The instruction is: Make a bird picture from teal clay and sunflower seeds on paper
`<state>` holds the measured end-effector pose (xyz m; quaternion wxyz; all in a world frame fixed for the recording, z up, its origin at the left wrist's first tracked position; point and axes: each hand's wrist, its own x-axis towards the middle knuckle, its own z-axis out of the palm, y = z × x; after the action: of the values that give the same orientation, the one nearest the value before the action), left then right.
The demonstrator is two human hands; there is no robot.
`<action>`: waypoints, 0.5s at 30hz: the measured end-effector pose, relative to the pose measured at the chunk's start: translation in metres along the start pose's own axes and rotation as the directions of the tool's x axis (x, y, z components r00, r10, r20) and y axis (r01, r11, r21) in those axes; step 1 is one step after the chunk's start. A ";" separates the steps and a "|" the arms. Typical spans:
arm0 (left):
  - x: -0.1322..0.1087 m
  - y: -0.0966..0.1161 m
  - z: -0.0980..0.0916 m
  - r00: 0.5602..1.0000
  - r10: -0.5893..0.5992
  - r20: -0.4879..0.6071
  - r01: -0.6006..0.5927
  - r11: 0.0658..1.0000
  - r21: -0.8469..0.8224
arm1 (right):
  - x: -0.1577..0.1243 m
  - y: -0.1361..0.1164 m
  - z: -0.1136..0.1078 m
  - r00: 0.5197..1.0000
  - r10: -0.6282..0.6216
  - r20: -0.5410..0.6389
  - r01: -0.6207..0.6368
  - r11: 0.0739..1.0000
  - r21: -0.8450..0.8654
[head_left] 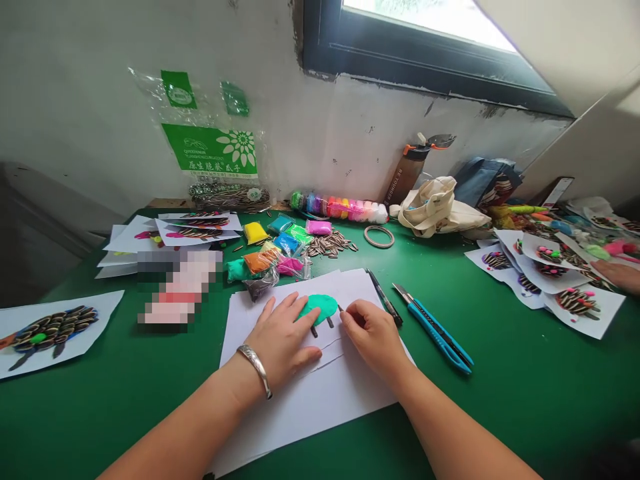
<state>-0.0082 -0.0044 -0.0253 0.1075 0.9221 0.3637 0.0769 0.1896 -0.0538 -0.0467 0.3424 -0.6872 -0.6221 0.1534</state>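
Observation:
On a stack of white paper [350, 393] lies a flat green clay oval [323, 306], with two short dark strips [330, 323] below its lower edge. My left hand [285, 327], a silver bangle at its wrist, rests on the sheet with fingers spread. Its fingertips touch the left side of the oval. At the oval's right edge, my right hand [373, 337] pinches a small dark strip [341, 309] between thumb and forefinger. The other right fingers are curled in.
Clay packets [263, 261] and loose sunflower seeds [330, 244] lie behind the paper. A black pen [385, 300] and blue utility knife [437, 330] sit to the right, beyond them seed pictures [545, 267] and another person's hand [620, 275]. A tape roll [379, 237] lies farther back.

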 end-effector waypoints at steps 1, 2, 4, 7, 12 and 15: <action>-0.001 -0.001 0.000 1.000 0.001 0.011 -0.001 1.000 -0.001 | 0.000 0.000 0.000 1.000 -0.002 -0.004 0.002 1.000 -0.003; -0.001 -0.001 0.000 1.000 0.003 0.014 -0.003 1.000 -0.002 | -0.001 0.000 0.001 1.000 -0.003 -0.007 0.003 1.000 -0.006; -0.003 -0.003 -0.002 1.000 0.011 0.004 -0.011 1.000 0.000 | -0.001 0.001 0.002 1.000 -0.007 -0.013 0.007 1.000 -0.013; -0.005 -0.008 -0.008 0.999 0.022 -0.035 -0.022 1.000 0.021 | -0.003 0.001 0.003 1.000 -0.023 -0.020 0.023 1.000 -0.016; -0.004 -0.022 -0.026 0.987 0.027 -0.159 -0.029 1.000 -0.012 | 0.002 -0.003 -0.009 0.999 -0.042 0.027 0.042 0.999 0.004; -0.004 -0.029 -0.031 0.977 -0.019 -0.213 0.000 0.996 -0.091 | 0.016 -0.004 -0.019 0.997 -0.065 0.046 0.068 0.996 -0.057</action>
<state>-0.0366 0.0181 -0.0028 0.1098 0.9009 0.3736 0.1916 0.2016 -0.0433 -0.0275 0.3136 -0.6722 -0.6562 0.1387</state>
